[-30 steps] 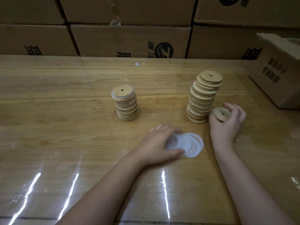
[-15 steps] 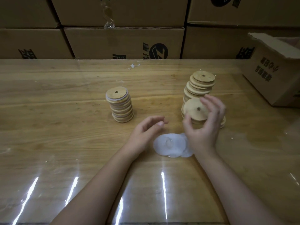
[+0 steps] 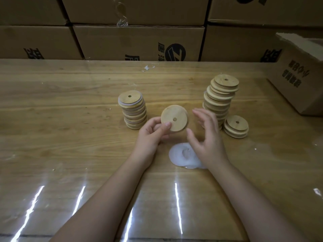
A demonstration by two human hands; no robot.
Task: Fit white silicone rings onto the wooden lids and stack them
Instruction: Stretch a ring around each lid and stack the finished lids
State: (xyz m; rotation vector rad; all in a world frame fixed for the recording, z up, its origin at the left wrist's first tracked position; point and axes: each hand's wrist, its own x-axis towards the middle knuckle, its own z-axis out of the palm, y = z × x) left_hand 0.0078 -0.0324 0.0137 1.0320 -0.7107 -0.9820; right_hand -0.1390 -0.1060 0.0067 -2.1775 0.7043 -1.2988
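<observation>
L hand [image 3: 153,135] pinches one wooden lid [image 3: 174,117] by its near edge, thumb on the face, lid held above table [image 3: 70,137] btw the two stacks. R hand [image 3: 208,138] spread, holds nothing, hovers over pile of white rings [image 3: 181,154]. To L, finished stack [image 3: 133,110]; to R, bare-lid stack [image 3: 221,98], leaning, upper lids offset.

Risks:
- R fingers just beside the leaning stack; a knock prob topples it.
- Rings overlap, so two may lift at once.
- Edge pinch could slip while a ring is stretched on.

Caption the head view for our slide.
Left hand holds a wooden lid; open right hand hovers over the white silicone rings.
</observation>
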